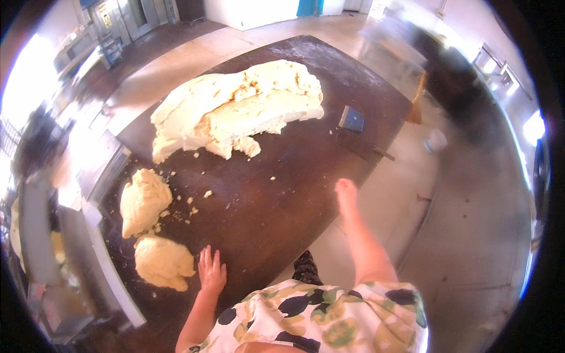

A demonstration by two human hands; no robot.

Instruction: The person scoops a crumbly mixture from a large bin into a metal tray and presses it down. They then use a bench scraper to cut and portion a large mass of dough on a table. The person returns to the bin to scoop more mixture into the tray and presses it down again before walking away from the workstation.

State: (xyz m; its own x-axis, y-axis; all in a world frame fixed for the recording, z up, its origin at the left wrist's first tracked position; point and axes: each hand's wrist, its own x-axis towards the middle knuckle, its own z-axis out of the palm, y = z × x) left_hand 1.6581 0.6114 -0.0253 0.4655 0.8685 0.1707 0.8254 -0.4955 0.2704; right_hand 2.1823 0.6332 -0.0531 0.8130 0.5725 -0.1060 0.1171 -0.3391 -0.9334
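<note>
Dark counter (276, 194) is carrying a big dough mass (235, 112) and two dough lumps (162, 262). Left hand (210, 272) is resting flat, fingers spread and empty, beside the nearer lump; right hand (346, 194) is hanging empty, blurred

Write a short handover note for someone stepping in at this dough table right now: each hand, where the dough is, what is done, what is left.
Left hand: open, flat on the dark brown worktable, beside the nearer pale yellow portioned dough lump. Holds nothing.
Right hand: empty, at the table's right edge.
Big pale yellow dough mass: far side of the table, torn open.
Done: two lumps pulled off, the second rounded dough lump just beyond the first; crumbs between.
Left: most of the mass is unportioned.
Flat blue-handled dough scraper: lies right of the mass.
</note>
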